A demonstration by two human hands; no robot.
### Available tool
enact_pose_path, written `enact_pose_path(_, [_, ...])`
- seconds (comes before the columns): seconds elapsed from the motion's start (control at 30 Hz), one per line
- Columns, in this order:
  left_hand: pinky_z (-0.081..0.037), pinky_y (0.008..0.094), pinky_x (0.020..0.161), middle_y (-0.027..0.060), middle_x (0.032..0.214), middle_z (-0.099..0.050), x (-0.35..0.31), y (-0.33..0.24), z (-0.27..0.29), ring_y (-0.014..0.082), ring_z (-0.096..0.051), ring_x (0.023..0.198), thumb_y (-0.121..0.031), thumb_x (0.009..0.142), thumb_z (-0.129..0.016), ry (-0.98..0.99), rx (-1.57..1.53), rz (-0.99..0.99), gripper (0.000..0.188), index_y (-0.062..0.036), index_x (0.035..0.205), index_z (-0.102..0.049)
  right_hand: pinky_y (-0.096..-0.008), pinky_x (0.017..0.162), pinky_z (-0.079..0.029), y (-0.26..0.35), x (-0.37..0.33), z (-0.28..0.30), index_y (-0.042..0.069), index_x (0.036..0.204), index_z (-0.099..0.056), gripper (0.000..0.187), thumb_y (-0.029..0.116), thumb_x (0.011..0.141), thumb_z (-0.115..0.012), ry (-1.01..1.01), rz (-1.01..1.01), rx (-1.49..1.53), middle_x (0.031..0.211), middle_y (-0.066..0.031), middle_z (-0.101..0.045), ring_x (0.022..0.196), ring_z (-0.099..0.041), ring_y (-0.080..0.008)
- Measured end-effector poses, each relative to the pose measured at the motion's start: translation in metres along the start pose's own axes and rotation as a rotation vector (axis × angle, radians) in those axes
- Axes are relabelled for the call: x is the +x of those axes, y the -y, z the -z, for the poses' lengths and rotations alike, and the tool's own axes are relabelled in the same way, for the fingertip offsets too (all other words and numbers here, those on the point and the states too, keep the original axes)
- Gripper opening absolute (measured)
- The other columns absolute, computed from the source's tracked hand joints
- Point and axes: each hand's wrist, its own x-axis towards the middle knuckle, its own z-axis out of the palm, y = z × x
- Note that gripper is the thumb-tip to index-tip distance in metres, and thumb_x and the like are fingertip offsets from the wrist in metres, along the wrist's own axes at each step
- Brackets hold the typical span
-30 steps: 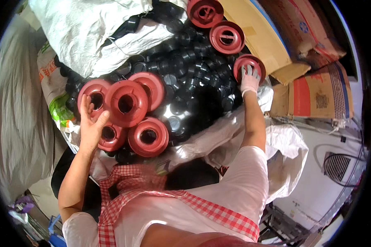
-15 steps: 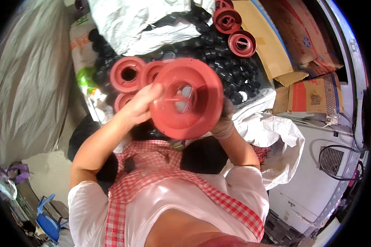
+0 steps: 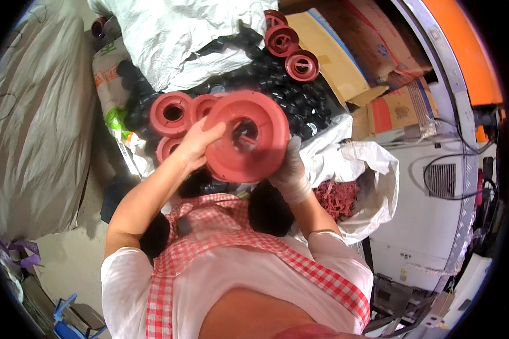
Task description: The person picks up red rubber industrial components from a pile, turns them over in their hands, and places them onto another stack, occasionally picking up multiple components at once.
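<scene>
A large round red plastic spool-like part (image 3: 266, 155), with a wide flange and a hole in its middle, is held up in front of my chest. My bare left hand (image 3: 199, 142) is closed on its left rim, thumb lying across the flange near the hole. On the other side, my right hand (image 3: 292, 174) in a pale glove grips the lower right edge, its fingers partly hidden behind the part. Just beyond are similar red parts (image 3: 163, 116), some partly covered by my left hand and the held piece.
Black caps (image 3: 254, 73) lie heaped under a white woven sheet (image 3: 169, 39). More red parts (image 3: 310, 75) stand at the far right beside cardboard (image 3: 328, 53). A white sack (image 3: 385, 186) with red plastic scraps (image 3: 338, 199) sits by a white machine cabinet (image 3: 407, 220).
The held red part has tilted, so its flat flange now shows instead of its hollow inside. My left thumb lies farther over it. The whole view has shifted somewhat.
</scene>
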Motion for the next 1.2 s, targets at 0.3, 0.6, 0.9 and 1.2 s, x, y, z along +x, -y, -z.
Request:
enact_pose_path(0.3, [-0.053,0.0329,0.076,0.0137,0.118,-0.058,0.029,0.004,0.131,0.0218,-0.061,0.099,-0.017,0.081,-0.073,-0.709,0.524,-0.151,0.062,0.0003,0.132,-0.042,-0.0437,0.106,-0.036,0.029,-0.132,0.186,0.004,0.134,-0.044,0.058,0.019,0.083,-0.067,-0.878,0.223,-1.652,0.134,-0.0255,-0.045,0.121,-0.045,-0.0409])
enact_pose_path(0.6, [-0.043,0.0352,0.097,0.0223,0.134,-0.046,0.042,0.019,0.146,0.0269,-0.049,0.120,-0.016,0.079,-0.072,-0.706,0.905,-0.178,0.079,0.0038,0.143,-0.030,-0.0381,0.085,-0.050,0.132,-0.108,0.181,0.009,0.098,-0.071,0.037,0.042,0.085,-0.061,-0.396,-0.989,-1.916,0.102,-0.0210,-0.066,0.099,-0.062,-0.0350])
enact_pose_path(0.9, [-0.044,0.0357,0.096,0.0109,0.142,-0.039,0.008,-0.005,0.075,0.0228,-0.046,0.124,-0.016,0.082,-0.071,-0.452,1.202,-0.030,0.058,-0.0066,0.135,-0.047,-0.0423,0.098,-0.043,0.079,0.352,0.240,0.005,0.120,-0.060,0.045,0.034,0.086,-0.060,-0.179,0.241,-1.961,0.121,-0.0175,-0.059,0.111,-0.056,-0.0354])
enact_pose_path(1.2, [-0.049,0.0304,0.084,0.0128,0.111,-0.061,0.035,-0.039,0.082,0.0207,-0.061,0.097,-0.011,0.082,-0.072,-0.649,1.056,0.176,0.047,0.0020,0.123,-0.055,-0.0424,0.103,-0.041,0.005,0.569,0.232,0.017,0.132,-0.053,0.048,0.037,0.089,-0.047,-0.260,-0.241,-2.215,0.135,-0.0163,-0.052,0.122,-0.051,-0.0332])
